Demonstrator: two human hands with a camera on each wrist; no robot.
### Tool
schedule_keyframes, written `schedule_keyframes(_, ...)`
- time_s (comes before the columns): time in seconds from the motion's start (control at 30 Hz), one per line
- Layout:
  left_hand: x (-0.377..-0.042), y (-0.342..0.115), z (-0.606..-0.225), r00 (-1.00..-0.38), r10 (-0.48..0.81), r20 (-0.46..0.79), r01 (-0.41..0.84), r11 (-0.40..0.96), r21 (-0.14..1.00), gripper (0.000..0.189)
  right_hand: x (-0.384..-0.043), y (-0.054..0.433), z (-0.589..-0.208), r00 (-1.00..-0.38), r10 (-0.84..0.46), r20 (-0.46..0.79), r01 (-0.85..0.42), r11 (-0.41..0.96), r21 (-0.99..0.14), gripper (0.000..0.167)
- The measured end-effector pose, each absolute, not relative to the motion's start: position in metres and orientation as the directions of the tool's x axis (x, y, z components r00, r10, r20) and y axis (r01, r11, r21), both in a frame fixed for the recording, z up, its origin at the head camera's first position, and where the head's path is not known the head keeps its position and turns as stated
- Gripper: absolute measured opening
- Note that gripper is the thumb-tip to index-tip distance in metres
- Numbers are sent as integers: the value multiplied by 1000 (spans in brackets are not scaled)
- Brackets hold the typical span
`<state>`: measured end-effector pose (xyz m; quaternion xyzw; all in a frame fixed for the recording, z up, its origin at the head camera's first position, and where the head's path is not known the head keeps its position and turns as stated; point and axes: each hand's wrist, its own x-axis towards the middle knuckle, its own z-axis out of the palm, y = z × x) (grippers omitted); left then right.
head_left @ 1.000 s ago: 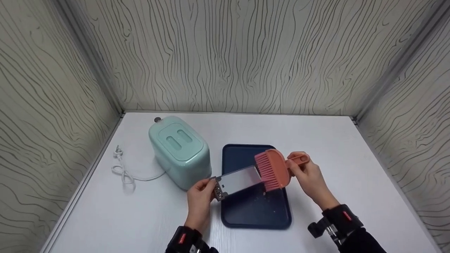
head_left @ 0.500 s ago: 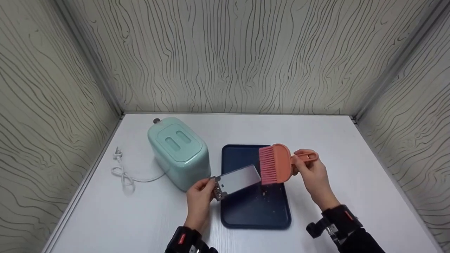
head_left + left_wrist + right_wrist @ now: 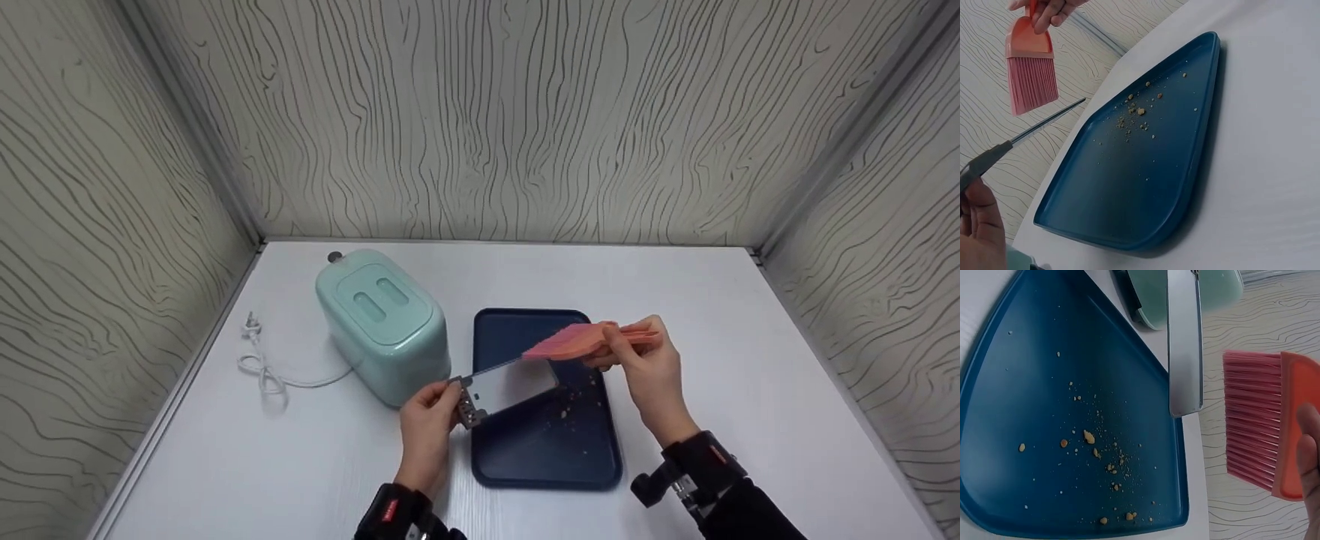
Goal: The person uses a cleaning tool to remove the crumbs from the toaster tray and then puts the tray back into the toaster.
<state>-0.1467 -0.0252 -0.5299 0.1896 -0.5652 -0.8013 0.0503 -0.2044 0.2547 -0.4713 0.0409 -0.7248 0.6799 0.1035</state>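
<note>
My left hand [image 3: 429, 420] pinches the grey end of a flat metal crumb tray [image 3: 510, 388], which is held over the dark blue tray [image 3: 525, 457]. My right hand [image 3: 652, 367] grips the handle of an orange hand brush [image 3: 581, 341] with pink bristles. In the head view the brush is turned nearly edge-on, its bristles overlapping the far edge of the crumb tray. The left wrist view shows the bristles [image 3: 1033, 84] above the thin crumb tray. Brown crumbs [image 3: 1089, 437] lie scattered on the blue tray, most of them bunched near one side.
A mint-green toaster [image 3: 382, 322] with a lid over its top stands left of the blue tray. Its white cord [image 3: 300, 384] lies looped on the white table [image 3: 300, 465] at far left. Patterned panels [image 3: 480, 120] enclose the table at the back and sides.
The brush has swung from flat-facing to nearly edge-on and moved left over the crumb tray. More crumbs show on the blue tray. My left hand has barely moved.
</note>
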Motion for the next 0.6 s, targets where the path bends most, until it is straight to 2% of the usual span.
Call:
schedule_keyframes(0.33,-148,-25,-528,-917,-296,-268,-157,-351,923,26,-205,240,-480,-970,83,230,-220,115,-969,29)
schedule_keyframes(0.6,-149,-26,-530,-921,-301,-247,-134,-351,927,23,-204,243,-484,-978,82,190,-176,153,-972,34)
